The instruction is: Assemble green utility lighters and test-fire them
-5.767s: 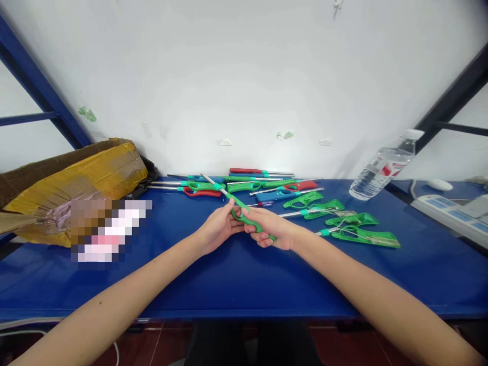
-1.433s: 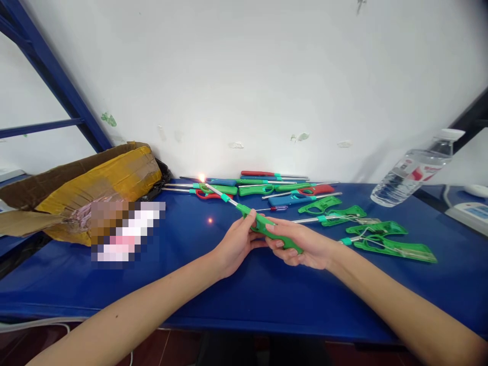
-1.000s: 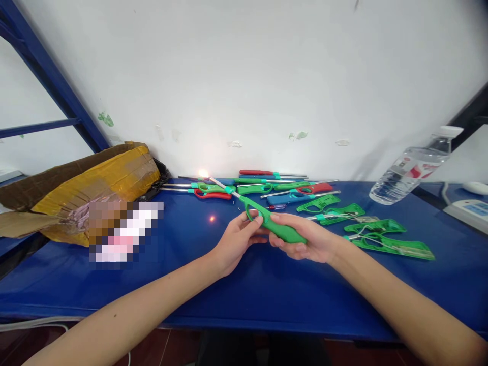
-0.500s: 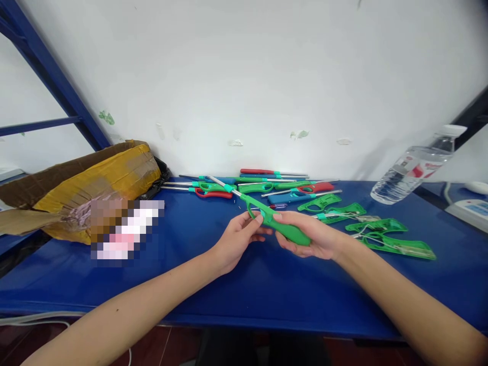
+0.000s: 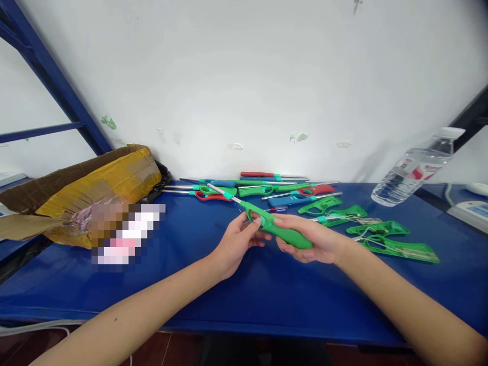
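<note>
A green long-neck gas lighter [image 5: 292, 237] is held above the blue table, its metal barrel pointing up and to the left. My right hand [image 5: 314, 236] is wrapped round the handle, thumb on top. My left hand [image 5: 238, 241] pinches the lighter at the trigger guard, with its thumb on the trigger area; its other fingers are partly hidden behind. To the right lie opened green lighter shells [image 5: 404, 249] with wires and inner parts showing. Just behind the held lighter is a small screwdriver [image 5: 276, 209].
Several red, blue and green lighters [image 5: 263, 190] lie along the wall. A taped cardboard box [image 5: 102, 178] stands open at the left. A tilted-looking water bottle [image 5: 412, 170] is at the right, near a white device [image 5: 473, 211]. The blue table [image 5: 267, 305] ends close to me.
The view has shifted slightly, so things sit a little lower. Both hands keep their hold on the green lighter, and its angle has barely changed.
</note>
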`<state>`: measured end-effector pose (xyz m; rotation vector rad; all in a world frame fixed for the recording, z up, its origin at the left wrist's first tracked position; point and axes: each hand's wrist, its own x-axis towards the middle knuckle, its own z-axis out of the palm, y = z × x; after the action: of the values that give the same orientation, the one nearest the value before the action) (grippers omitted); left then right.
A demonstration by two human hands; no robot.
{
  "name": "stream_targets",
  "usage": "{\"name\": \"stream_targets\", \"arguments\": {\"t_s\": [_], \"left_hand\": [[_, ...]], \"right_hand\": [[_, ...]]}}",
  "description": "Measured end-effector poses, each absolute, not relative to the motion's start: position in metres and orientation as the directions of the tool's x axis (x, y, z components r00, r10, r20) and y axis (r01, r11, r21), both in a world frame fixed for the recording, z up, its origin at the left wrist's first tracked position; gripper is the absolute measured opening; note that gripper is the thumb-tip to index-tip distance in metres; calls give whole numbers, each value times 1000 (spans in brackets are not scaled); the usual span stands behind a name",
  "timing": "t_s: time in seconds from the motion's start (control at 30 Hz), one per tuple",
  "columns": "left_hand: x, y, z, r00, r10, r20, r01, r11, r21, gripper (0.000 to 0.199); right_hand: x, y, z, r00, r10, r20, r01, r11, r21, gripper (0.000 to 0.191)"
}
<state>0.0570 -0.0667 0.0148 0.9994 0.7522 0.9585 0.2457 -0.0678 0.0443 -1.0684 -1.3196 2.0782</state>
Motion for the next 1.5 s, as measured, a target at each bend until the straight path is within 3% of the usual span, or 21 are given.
{"name": "stream_targets", "arguments": {"t_s": [0.23, 0.33, 0.53, 0.7, 0.83, 1.07, 1.23, 1.5], "left_hand": [[55, -65, 14, 428, 888, -166, -286, 308, 907, 37], [56, -65, 12, 458, 868, -190, -284, 346, 894, 36], [57, -66, 9, 476, 859, -189, -282, 353, 892, 40], [58, -68, 11, 482, 854, -194, -288, 364, 886, 42], [58, -68, 12, 492, 849, -194, -288, 369, 884, 41], [57, -67, 10, 482, 859, -174, -314, 355, 880, 40], [59, -72, 15, 487, 866, -114, -333, 305, 892, 41], [58, -71, 16, 457, 886, -76, -300, 234, 925, 37]], "right_hand": [[246, -64, 35, -714, 556, -426, -40, -639, -768, 23], [244, -65, 33, -694, 554, -460, -53, -676, -735, 19], [236, -71, 37, -642, 600, -478, -95, -680, -727, 13], [233, -73, 38, -614, 594, -519, 8, -654, -757, 27], [230, -76, 38, -574, 644, -505, 28, -601, -799, 23], [236, -70, 36, -626, 637, -450, -28, -595, -803, 22], [245, -66, 40, -635, 653, -413, -113, -607, -787, 34], [246, -67, 42, -658, 651, -379, -126, -591, -796, 23]]}}
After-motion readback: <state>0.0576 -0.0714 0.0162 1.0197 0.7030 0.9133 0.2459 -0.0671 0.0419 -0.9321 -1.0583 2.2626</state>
